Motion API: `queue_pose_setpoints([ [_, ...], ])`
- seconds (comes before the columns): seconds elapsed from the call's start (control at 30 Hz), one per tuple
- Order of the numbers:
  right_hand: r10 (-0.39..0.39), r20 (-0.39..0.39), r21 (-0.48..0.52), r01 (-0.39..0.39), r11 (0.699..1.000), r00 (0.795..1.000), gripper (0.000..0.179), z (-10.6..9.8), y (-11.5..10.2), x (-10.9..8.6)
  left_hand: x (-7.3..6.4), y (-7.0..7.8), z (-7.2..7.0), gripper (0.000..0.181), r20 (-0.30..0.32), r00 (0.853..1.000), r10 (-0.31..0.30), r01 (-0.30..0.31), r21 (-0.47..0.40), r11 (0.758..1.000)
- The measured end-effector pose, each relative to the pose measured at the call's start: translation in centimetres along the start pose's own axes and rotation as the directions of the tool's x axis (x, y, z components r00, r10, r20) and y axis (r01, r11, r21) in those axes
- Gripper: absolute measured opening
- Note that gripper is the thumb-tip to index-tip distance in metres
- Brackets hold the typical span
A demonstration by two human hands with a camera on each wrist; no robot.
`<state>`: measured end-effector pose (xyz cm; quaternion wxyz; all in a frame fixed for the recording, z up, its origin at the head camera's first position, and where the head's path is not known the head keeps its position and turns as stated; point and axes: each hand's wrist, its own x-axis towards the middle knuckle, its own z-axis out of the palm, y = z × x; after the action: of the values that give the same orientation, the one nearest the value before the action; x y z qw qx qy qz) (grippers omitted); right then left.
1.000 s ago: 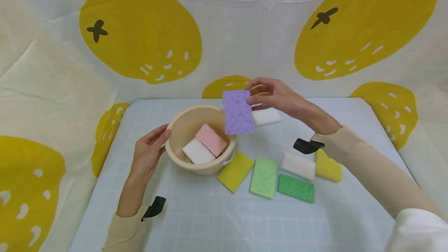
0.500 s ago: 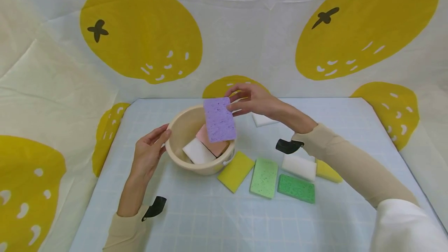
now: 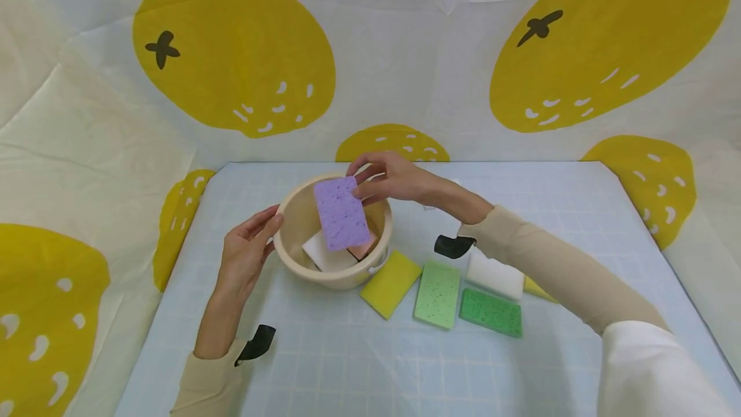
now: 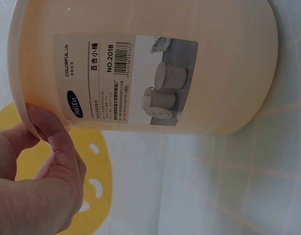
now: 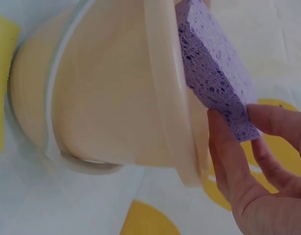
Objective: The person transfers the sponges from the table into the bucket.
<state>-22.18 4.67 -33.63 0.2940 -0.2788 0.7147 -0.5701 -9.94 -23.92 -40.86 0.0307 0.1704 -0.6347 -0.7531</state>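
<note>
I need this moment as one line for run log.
Left hand: grips bucket by rim | Right hand: holds purple sponge at bucket mouth | Inside bucket: white sponge, pink sponge

It's booth-like, with printed cloth walls (image 3: 411, 63) behind and beside a table (image 3: 359, 359).

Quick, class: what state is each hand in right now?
Left hand: closed, pinching the bucket rim.
Right hand: closed, holding the purple sponge.

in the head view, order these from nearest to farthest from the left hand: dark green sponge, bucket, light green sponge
1. Bucket: rim held by the left hand.
2. Light green sponge: right of the bucket.
3. Dark green sponge: farther right.
</note>
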Motion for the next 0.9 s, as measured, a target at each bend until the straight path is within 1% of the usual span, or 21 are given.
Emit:
queue_pose_setpoints([
  [0.13, 0.013, 0.03, 0.006, -0.013, 1.0, 0.999, 0.032, 0.8, 0.4, 0.9, 0.0, 0.1, -0.1, 0.059, 0.001, 1.0, -0.004, 0.005, -0.007, 1.0],
  [0.3, 0.005, 0.068, -0.086, 0.001, 0.996, 0.998, 0.031, 1.9, 0.8, 1.6, 0.0, 0.1, -0.2, 0.059, -0.001, 1.0, -0.009, 0.009, -0.019, 1.0],
  [0.43, 0.009, 0.095, -0.125, 0.003, 0.992, 0.995, 0.031, 2.8, 1.1, 2.1, 0.0, 0.1, -0.1, 0.06, -0.005, 1.0, -0.012, 0.011, -0.015, 1.0],
  [0.57, 0.025, 0.097, -0.177, -0.008, 0.984, 0.995, 0.034, 3.5, 1.3, 2.5, 0.0, 0.1, 0.0, 0.06, -0.009, 1.0, -0.016, 0.016, -0.005, 1.0],
  [0.7, 0.031, 0.096, -0.217, -0.01, 0.976, 0.995, 0.033, 4.0, 1.5, 2.8, 0.0, 0.1, 0.1, 0.059, -0.006, 1.0, -0.019, 0.019, 0.0, 1.0],
  [0.8, 0.021, 0.099, -0.256, 0.005, 0.967, 0.995, 0.03, 4.3, 1.6, 3.1, 0.0, 0.1, 0.2, 0.059, -0.001, 1.0, -0.02, 0.02, -0.001, 1.0],
  [0.9, -0.013, 0.093, -0.314, 0.041, 0.948, 0.996, 0.028, 4.7, 1.9, 3.4, 0.0, 0.1, 0.2, 0.059, 0.002, 1.0, -0.018, 0.018, -0.003, 1.0],
])
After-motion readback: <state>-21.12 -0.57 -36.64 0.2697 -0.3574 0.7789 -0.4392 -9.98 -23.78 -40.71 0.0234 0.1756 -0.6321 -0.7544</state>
